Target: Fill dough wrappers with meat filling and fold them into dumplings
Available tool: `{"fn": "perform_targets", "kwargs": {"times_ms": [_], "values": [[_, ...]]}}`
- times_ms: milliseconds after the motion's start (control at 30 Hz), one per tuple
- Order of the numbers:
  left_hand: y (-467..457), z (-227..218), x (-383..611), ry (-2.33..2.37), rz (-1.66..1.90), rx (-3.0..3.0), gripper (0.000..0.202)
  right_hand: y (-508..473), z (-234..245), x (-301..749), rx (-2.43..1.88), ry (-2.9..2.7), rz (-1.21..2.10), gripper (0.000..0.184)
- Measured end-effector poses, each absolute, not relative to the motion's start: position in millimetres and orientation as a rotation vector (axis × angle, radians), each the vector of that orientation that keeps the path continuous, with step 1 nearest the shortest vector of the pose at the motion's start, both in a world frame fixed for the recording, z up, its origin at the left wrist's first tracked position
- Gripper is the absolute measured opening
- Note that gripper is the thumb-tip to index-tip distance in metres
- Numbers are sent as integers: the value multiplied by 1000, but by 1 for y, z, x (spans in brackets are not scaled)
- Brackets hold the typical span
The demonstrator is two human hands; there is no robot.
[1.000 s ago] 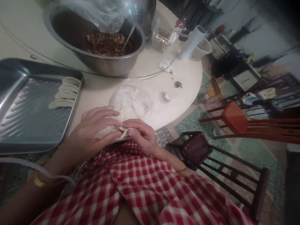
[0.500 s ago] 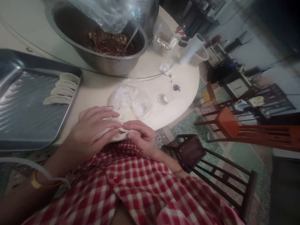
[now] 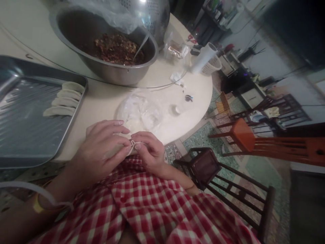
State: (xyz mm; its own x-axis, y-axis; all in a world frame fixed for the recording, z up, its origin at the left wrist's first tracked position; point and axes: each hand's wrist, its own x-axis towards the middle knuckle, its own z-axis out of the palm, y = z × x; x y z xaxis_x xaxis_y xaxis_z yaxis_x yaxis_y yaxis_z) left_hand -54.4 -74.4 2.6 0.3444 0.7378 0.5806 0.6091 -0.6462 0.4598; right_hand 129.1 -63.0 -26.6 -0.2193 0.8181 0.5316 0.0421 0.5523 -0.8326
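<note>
Between my two hands, close to my lap at the table's edge, is a dumpling with its pale wrapper edges pressed together. My left hand pinches its left side with thumb and forefinger. The fingers of my right hand are closed on the right side. Much of the dumpling is hidden by my fingers. Just beyond my hands, pale round wrappers lie by a clear plastic bag. Several finished dumplings lie in a row at the right side of the metal tray.
A steel bowl of dark minced filling with a spoon stands behind the bag. A colander, a plastic roll and a white basket are farther back. A dark wooden chair stands to the right.
The wrapper was more open along its top half a second ago; its edges are now pinched together between my fingertips. The view has shifted slightly.
</note>
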Motion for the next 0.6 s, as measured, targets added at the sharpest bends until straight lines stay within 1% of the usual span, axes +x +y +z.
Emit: {"fn": "perform_targets", "kwargs": {"times_ms": [100, 333, 467, 600], "values": [[-76, 4, -54, 1271, 1174, 2405, 12, -65, -27, 130, -714, -1679, 825, 18], [-78, 6, -50, 1343, 1180, 2378, 7, -65, -25, 131, -758, -1764, 820, 21], [-80, 8, -50, 1375, 1190, 2398, 13, -64, -22, 131, -685, -1741, 782, 19], [-80, 11, -51, 1336, 1222, 2432, 11, -62, -19, 132, -619, -1756, 825, 17]]}}
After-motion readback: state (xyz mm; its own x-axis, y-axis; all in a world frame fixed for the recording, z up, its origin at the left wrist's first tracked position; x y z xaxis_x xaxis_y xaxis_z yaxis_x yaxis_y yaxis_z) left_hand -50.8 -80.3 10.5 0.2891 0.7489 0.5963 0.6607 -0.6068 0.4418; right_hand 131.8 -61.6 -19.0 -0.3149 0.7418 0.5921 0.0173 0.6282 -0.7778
